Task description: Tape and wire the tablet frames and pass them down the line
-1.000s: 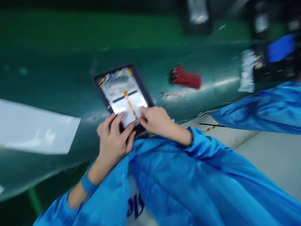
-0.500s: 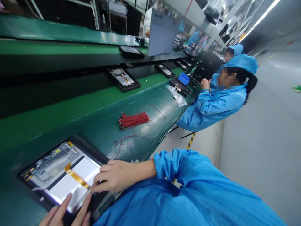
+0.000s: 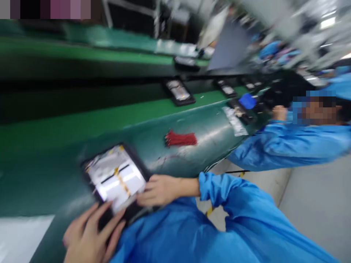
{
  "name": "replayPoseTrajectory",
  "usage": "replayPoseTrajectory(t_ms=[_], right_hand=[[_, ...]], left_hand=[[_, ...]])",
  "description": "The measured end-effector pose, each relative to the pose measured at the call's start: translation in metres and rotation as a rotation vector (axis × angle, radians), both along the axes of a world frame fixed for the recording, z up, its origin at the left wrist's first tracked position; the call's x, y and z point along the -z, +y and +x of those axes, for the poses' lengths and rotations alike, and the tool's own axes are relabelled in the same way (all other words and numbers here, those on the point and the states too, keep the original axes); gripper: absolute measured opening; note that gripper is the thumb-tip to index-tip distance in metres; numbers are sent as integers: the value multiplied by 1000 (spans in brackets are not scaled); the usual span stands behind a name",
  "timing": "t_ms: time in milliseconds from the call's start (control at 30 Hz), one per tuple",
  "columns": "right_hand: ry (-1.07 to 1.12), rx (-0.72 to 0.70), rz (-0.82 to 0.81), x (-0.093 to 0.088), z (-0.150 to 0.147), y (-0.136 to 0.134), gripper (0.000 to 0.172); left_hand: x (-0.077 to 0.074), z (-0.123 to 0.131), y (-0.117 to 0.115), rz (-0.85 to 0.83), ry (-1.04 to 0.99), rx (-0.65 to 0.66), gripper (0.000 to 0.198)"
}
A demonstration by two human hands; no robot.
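An opened tablet-like device (image 3: 117, 175) with white panels and an orange ribbon strip lies in a black frame at the bench's near edge. My left hand (image 3: 91, 232) rests on its lower left edge, fingers apart. From the right, my right hand (image 3: 159, 190) reaches over the near right edge; its fingers are bent close together and their tips are blurred, so anything beneath them is hidden. A bundle of red wires (image 3: 181, 139) lies on the green bench (image 3: 148, 124) beyond the device, with a few loose wires nearer.
Black-framed devices (image 3: 179, 92) lie on the green strip beyond the bench. A blue container (image 3: 247, 100) and a clear plastic bag (image 3: 235, 121) are farther right. A person in blue (image 3: 287, 146) sits at the right. A white sheet (image 3: 23, 237) lies at the lower left.
The view has swung left, so the device, wires and seated person appear farther right. The white sheet has come into view. Both hands remain at the device.
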State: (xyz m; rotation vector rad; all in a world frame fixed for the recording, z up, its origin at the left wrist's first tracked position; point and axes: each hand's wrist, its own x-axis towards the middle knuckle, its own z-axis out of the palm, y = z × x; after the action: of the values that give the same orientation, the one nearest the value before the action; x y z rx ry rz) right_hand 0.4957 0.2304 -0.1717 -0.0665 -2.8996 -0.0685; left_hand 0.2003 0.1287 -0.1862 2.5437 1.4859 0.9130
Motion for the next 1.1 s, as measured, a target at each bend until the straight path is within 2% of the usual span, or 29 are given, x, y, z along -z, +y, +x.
replayPoseTrajectory(t_ms=[33, 100, 167, 267, 333, 433, 533, 600, 700, 867, 967, 1100], right_hand=[[96, 11, -19, 3, 3, -5, 37], [174, 86, -58, 10, 8, -11, 30], [223, 87, -99, 14, 10, -11, 26], [263, 83, -161, 13, 11, -12, 26], [285, 90, -166, 8, 10, -14, 26], [310, 107, -150, 4, 8, -16, 23], [325, 113, -153, 5, 7, -16, 18], [336, 108, -166, 7, 6, -15, 16], [343, 102, -200, 7, 5, -15, 15], [333, 100, -219, 7, 5, -14, 18], [328, 100, -197, 7, 5, -13, 20], [340, 85, -201, 8, 5, -12, 19]], left_hand=[[-16, -1, 1, -26, 2, -52, 33], [-38, -6, 15, -39, -29, -242, 14], [-43, -14, 36, 15, -73, -463, 11], [-42, -19, 64, -169, -42, -547, 15], [-44, -16, 78, -254, 25, -560, 14], [-46, -14, 99, -277, 122, -561, 22], [-45, -22, 119, -320, 190, -552, 32], [-43, -27, 129, -349, 236, -538, 31], [-40, -28, 137, -322, 267, -511, 26], [-39, -21, 144, -320, 388, -487, 30], [-38, -20, 148, -277, 363, -442, 30], [-42, -13, 158, -301, 409, -432, 33]])
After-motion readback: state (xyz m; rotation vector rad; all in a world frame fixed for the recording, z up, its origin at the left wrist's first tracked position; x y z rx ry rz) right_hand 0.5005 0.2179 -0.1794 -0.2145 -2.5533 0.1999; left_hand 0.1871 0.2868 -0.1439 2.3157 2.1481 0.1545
